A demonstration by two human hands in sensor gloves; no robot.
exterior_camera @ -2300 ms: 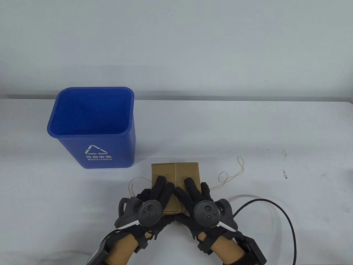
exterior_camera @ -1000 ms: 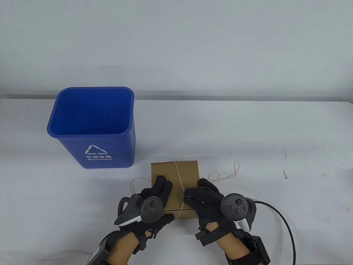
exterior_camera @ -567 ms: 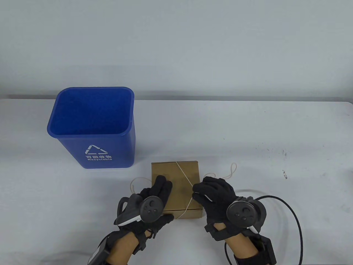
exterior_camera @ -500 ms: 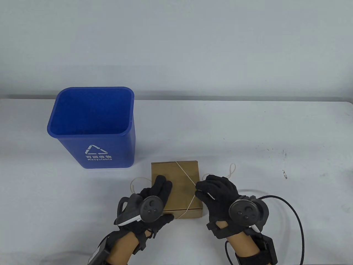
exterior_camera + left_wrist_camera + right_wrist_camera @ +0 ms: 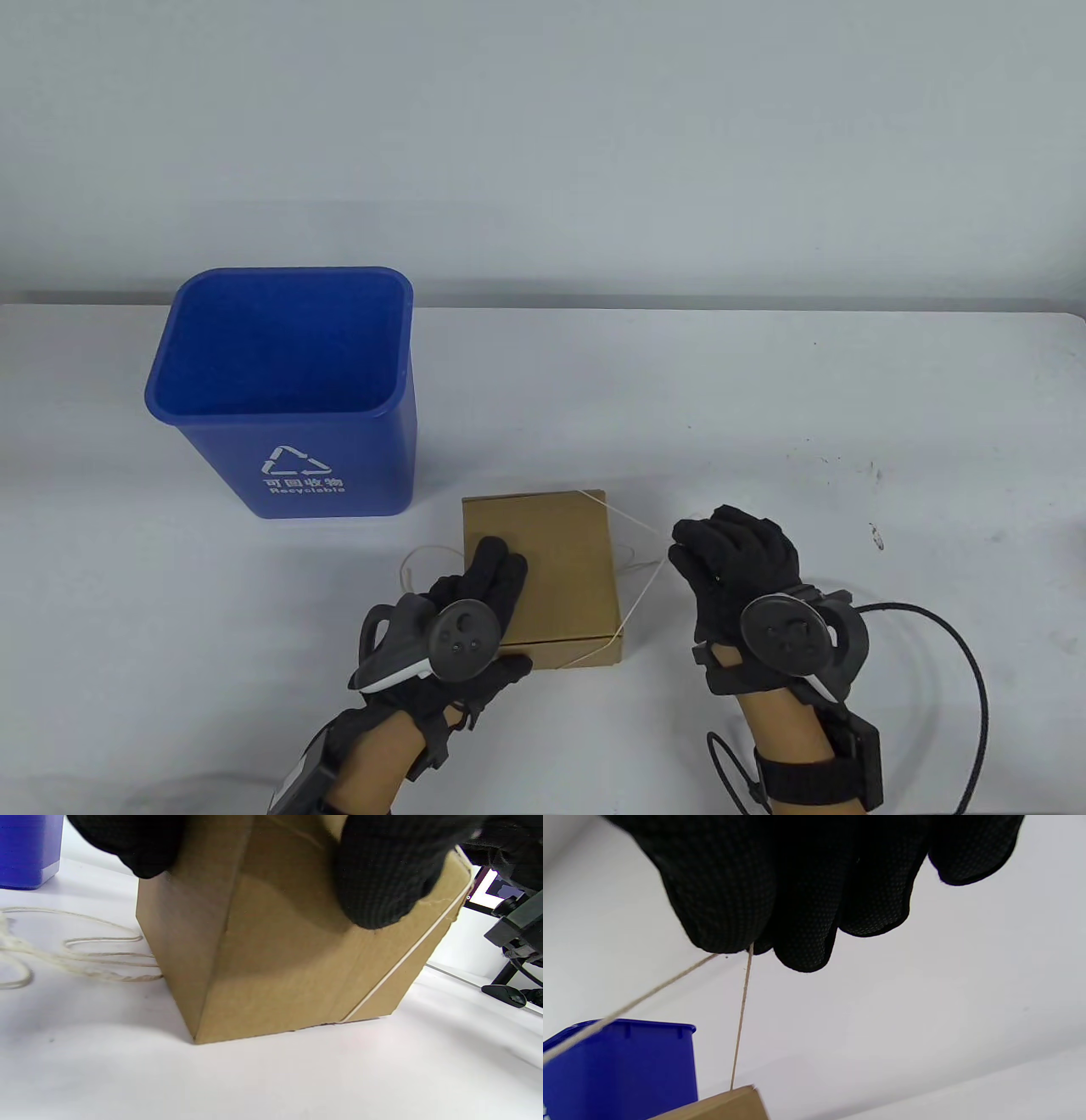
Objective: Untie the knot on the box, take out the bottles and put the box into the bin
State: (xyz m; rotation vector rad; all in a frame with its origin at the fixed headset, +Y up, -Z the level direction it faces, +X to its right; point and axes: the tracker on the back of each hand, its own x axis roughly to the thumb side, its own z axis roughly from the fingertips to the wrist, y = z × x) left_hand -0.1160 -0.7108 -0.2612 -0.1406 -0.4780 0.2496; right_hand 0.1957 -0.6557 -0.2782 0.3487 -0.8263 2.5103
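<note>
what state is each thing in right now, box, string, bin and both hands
box: closed, resting on the table, string looped over its right corners
string: taut between box and right hand, slack loops left of the box
bin: upright, open, nothing visible inside
left hand: pressing the box top, thumb on its front
right hand: pinching the string, right of the box

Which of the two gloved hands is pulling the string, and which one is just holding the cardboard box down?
The right hand pinches the thin pale string, stretched taut off the brown cardboard box. The left hand rests on the box's top.
</note>
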